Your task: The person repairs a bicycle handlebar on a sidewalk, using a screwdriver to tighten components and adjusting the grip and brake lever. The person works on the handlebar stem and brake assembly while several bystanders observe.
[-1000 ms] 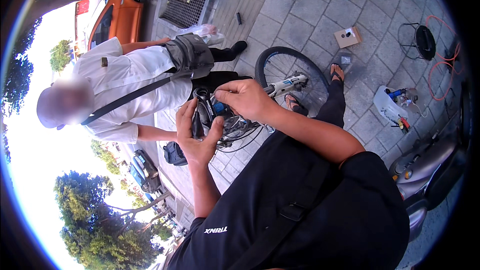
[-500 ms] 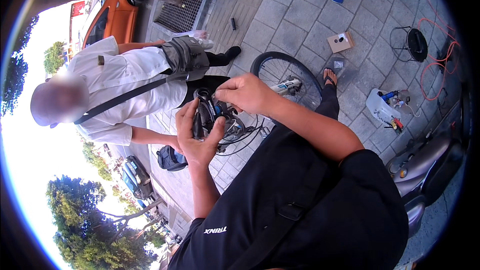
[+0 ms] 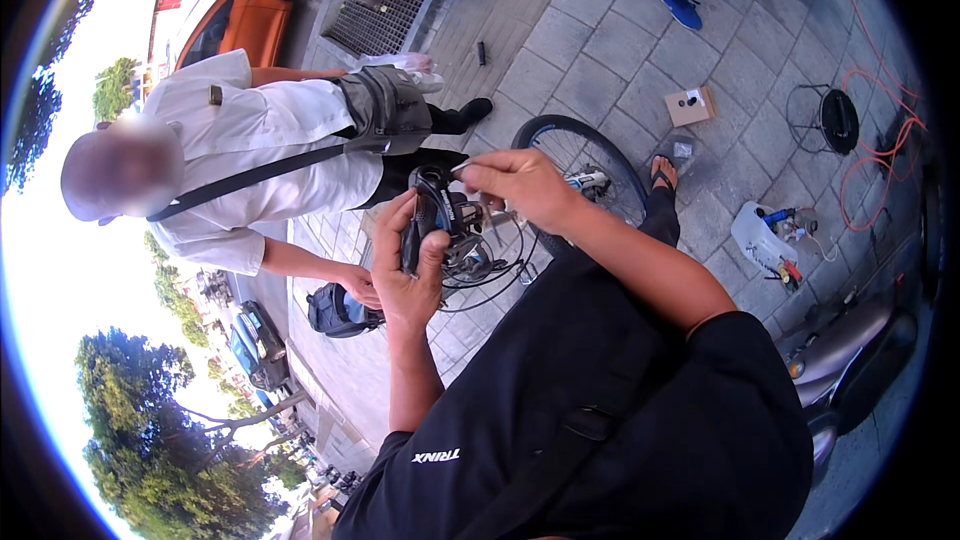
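My left hand is wrapped round the black handlebar end of a bicycle, near its brake lever, thumb on the near side. Just right of it, my right hand pinches a thin silver rod, its tip close to the round black top of the handlebar end. The rod's exact kind is too small to tell. Behind and below the hands are black cables and other bicycle parts, partly hidden. The bicycle's front wheel shows beyond my right forearm.
A person in a white shirt stands close at the left, one hand near a dark backpack. On the paving lie a small cardboard box and a white container of tools. An orange hose and a parked scooter are at right.
The view has shifted slightly, so the scene sits a little lower and to the right. My right hand now shows a thin silver rod at its fingertips. My left hand keeps its grip.
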A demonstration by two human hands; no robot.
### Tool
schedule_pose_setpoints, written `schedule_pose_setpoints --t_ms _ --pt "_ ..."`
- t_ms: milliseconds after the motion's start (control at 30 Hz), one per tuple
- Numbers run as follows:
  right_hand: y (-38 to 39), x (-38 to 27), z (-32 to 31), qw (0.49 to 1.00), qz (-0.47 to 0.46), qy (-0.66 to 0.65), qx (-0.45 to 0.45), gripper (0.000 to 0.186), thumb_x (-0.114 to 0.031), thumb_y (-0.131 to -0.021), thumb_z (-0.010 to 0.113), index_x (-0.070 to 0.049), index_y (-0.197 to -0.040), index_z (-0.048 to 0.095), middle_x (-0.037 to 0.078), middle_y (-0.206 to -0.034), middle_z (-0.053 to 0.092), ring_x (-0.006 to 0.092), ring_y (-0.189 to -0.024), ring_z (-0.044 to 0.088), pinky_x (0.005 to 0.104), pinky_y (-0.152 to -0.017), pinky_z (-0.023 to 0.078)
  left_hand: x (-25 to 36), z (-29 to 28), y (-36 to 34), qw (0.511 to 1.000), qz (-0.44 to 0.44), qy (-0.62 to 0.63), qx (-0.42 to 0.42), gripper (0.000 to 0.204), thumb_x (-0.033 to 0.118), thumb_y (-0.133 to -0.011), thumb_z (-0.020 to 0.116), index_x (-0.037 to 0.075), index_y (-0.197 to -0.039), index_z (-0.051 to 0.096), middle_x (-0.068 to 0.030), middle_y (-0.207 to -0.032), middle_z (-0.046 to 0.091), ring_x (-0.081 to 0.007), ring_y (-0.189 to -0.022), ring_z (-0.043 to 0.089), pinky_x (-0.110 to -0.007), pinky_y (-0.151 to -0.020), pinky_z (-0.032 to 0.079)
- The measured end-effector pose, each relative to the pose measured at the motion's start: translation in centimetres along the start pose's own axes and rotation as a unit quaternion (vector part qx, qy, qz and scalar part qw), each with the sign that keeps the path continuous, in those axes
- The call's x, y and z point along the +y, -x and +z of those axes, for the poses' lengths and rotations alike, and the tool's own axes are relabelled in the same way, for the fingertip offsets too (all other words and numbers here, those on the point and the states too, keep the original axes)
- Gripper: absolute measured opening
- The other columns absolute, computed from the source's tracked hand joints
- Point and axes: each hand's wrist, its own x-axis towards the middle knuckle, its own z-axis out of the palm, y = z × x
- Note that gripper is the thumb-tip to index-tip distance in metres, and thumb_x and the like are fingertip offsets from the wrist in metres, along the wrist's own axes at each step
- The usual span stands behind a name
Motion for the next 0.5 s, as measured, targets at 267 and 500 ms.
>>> schedule_pose_setpoints --t_ms 267,500 --pt "1.4 -8.2 3.5 0.991 -0.072 0.114 -0.006 0.027 -0.023 -0.106 0.071 0.003 -0.108 0.08 -0.001 -0.082 0.069 0.0052 -0.069 0.057 0.0253 -0.062 0.046 -1.5 -1.5 1.4 0.809 -0.211 0.548 0.023 0.043 0.045 -0.114 0.053 0.003 -0.105 0.058 -0.0042 -0.077 0.055 -0.0074 -0.049 0.039 -0.026 -0.049 0.035" --pt "-0.6 -7.3 14.2 0.949 -0.115 0.287 -0.058 0.025 -0.023 -0.103 0.069 0.001 -0.102 0.077 0.013 -0.082 0.074 0.0247 -0.077 0.075 0.0401 -0.068 0.056 -2.0 -2.8 -0.1 0.716 -0.255 0.647 0.054 0.043 0.049 -0.114 0.049 0.008 -0.108 0.06 -0.0034 -0.079 0.061 -0.0114 -0.053 0.049 -0.027 -0.049 0.038"
